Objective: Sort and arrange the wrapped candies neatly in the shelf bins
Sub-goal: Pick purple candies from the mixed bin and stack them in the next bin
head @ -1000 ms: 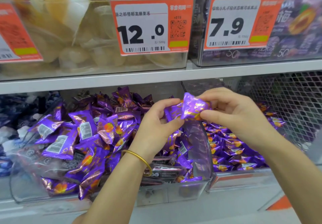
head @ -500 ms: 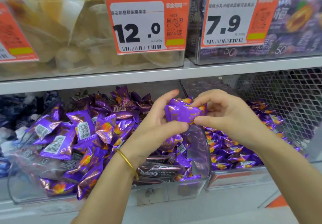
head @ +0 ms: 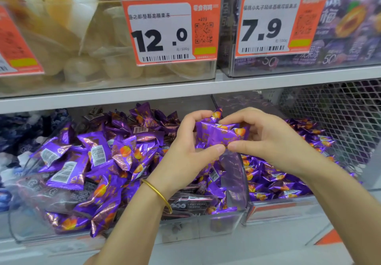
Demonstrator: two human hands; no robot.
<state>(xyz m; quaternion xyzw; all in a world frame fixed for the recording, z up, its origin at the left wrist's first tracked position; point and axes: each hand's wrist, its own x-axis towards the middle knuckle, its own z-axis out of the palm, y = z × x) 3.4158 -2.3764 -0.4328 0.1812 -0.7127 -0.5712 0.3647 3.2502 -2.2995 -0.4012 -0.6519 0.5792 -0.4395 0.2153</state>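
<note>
A small bunch of purple wrapped candies (head: 218, 134) with orange fruit prints is held between both hands, above the divider of two clear bins. My left hand (head: 185, 151), with a gold bangle on the wrist, grips the bunch from the left with thumb below and fingers curled over the top. My right hand (head: 268, 139) grips it from the right in the same way, thumb tip nearly meeting the left thumb. The left clear bin (head: 185, 227) holds a loose heap of the same purple candies (head: 99, 161). The right bin (head: 284, 207) holds smaller purple candies (head: 274, 180).
A white shelf board (head: 185, 91) runs above the bins, carrying clear bins of pale jelly cups (head: 82, 38) and purple boxes (head: 350, 28), with orange price tags 12.0 (head: 169, 30) and 7.9 (head: 270, 23). Wire mesh (head: 340, 120) closes the right back. Dark blue candies (head: 20, 133) fill the far-left bin.
Both hands have closed in round the purple candies and lifted them slightly; the bunch has turned flatter between the fingers, and the two thumbs now almost touch beneath it.
</note>
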